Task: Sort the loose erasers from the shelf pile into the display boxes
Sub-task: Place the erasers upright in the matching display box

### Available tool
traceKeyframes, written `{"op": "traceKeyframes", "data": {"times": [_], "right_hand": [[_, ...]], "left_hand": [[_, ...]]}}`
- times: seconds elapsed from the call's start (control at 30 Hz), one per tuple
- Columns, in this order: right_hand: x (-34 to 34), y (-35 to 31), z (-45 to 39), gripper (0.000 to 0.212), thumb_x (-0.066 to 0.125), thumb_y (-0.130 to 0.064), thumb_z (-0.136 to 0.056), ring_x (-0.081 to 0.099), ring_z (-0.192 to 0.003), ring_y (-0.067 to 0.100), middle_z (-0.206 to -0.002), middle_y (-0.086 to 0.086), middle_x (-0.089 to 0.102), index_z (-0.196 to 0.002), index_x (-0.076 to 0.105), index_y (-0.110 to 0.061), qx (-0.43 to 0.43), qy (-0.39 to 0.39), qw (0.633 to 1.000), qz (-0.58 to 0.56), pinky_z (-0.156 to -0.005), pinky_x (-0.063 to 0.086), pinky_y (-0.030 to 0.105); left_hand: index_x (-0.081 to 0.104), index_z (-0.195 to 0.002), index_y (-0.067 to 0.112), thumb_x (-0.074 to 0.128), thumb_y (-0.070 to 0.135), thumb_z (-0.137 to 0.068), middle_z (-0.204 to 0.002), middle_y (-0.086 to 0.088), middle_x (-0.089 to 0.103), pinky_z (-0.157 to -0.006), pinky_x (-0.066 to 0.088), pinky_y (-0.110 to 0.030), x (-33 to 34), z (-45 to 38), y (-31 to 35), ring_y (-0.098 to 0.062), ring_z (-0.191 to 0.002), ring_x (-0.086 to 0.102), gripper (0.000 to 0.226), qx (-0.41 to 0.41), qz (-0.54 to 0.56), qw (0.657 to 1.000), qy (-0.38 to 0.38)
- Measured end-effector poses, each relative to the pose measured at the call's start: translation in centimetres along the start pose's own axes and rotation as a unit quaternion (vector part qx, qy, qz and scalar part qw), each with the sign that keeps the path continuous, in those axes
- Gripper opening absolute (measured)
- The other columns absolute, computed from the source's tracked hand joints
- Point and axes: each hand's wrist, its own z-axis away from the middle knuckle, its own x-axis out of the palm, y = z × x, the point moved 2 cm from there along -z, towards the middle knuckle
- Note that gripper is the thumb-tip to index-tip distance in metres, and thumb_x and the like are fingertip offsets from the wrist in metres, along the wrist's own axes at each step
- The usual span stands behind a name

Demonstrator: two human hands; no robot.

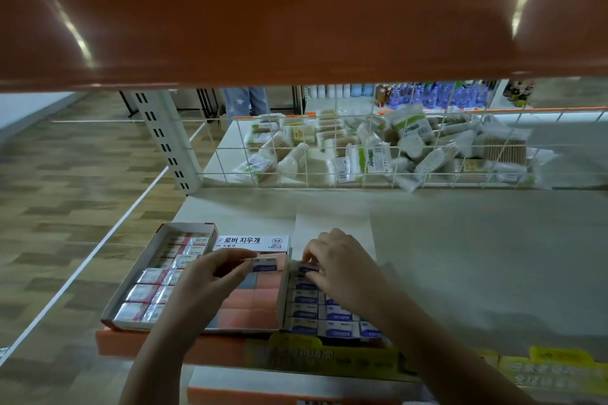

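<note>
Three display boxes stand side by side at the shelf's front edge. The left box (154, 242) holds red-and-white wrapped erasers. The middle box (253, 242), with a white printed back flap, holds pink and grey erasers. The right box (284, 299) holds erasers in blue-and-white sleeves. My left hand (204, 276) pinches a pink eraser with a blue-and-white sleeve (266, 265) above the middle box. My right hand (339, 265) lies over the far end of the right box, its curled fingertips pinching a blue-sleeved eraser (307, 269) there.
A white wire divider (329, 154) crosses the shelf behind the boxes, with a heap of cotton-swab packs (378, 145) beyond it. An orange shelf beam (296, 16) hangs overhead. Yellow price labels (329, 355) line the front edge. Bare shelf liner (477, 256) lies to the right.
</note>
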Motion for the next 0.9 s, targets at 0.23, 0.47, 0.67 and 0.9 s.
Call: {"op": "traceKeyframes", "data": {"times": [0.23, 0.47, 0.67, 0.9], "right_hand": [[0.0, 0.1, 0.1, 0.021, 0.053, -0.033, -0.091, 0.042, -0.098, 0.013, -0.102, -0.004, 0.056, -0.106, 0.061, -0.020, -0.006, 0.014, 0.999, 0.029, -0.087, 0.030, 0.027], [-0.2, 0.1, 1.0, 0.028, 0.054, -0.032, -0.091, 0.042, -0.104, 0.014, -0.109, -0.003, 0.054, -0.116, 0.059, -0.021, 0.001, 0.018, 1.000, 0.014, -0.088, 0.029, 0.024], [-2.9, 3.0, 3.1, 0.033, 0.058, -0.032, -0.089, 0.044, -0.108, 0.007, -0.116, -0.008, 0.057, -0.121, 0.057, -0.025, 0.073, 0.055, 0.996, -0.019, -0.092, 0.030, 0.018], [-4.5, 5.6, 6.2, 0.033, 0.058, -0.036, -0.089, 0.046, -0.104, 0.006, -0.116, -0.008, 0.056, -0.120, 0.058, -0.024, 0.161, 0.056, 0.985, -0.009, -0.081, 0.029, 0.013]], "left_hand": [[0.068, -0.093, 0.037, 0.063, 0.025, -0.085, -0.087, 0.014, 0.071, -0.063, 0.050, -0.017, 0.2, -0.3, 1.1, -0.004, -0.080, 0.065, 0.016, 0.035, -0.020, 0.999, -0.026], [0.066, -0.090, 0.044, 0.063, 0.026, -0.085, -0.082, 0.020, 0.068, -0.059, 0.046, -0.017, 1.5, -0.3, 2.6, -0.003, -0.070, 0.060, 0.018, 0.073, -0.075, 0.993, -0.061], [0.060, -0.089, 0.045, 0.060, 0.033, -0.086, -0.074, 0.025, 0.063, -0.061, 0.042, -0.007, 4.0, -0.1, 4.9, 0.008, -0.075, 0.054, 0.013, 0.112, -0.140, 0.980, -0.086], [0.058, -0.098, 0.043, 0.056, 0.042, -0.088, -0.085, 0.027, 0.063, -0.059, 0.039, 0.000, 9.2, -0.4, 6.2, 0.018, -0.068, 0.052, 0.010, 0.136, -0.195, 0.964, -0.122]]}}
